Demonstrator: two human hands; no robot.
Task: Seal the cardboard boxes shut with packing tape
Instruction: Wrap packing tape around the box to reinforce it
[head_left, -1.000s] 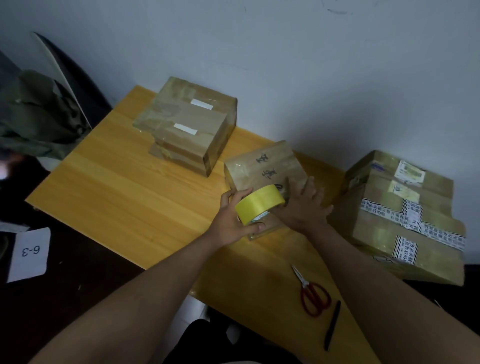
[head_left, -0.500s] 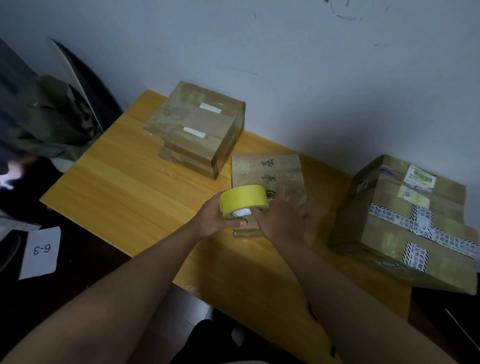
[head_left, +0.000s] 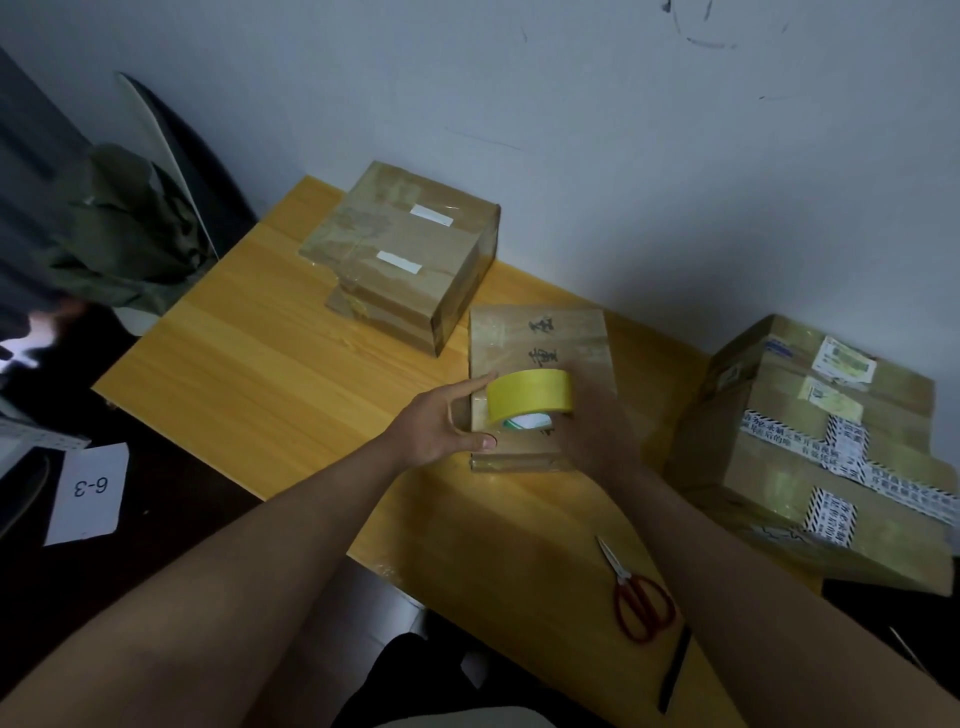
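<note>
Presently I see left hand (head_left: 435, 427) fingers clamped on the yellow tape roll (head_left: 530, 396) atop the small box (head_left: 540, 364), mid-tabletop (head_left: 249, 374). Right hand (head_left: 597, 426) rests there, blurred; grip indeterminate.

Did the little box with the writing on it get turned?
Yes. The small box has turned: it sat skewed to the table edge, and now its near edge runs more level.

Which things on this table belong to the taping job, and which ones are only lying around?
For the job:
- yellow tape roll, held by the left hand
- small box under the right hand
- stacked boxes
- labelled boxes
- red scissors, probably for cutting

Just lying about:
- black pen
- paper marked "6-3"
- green cloth
</note>
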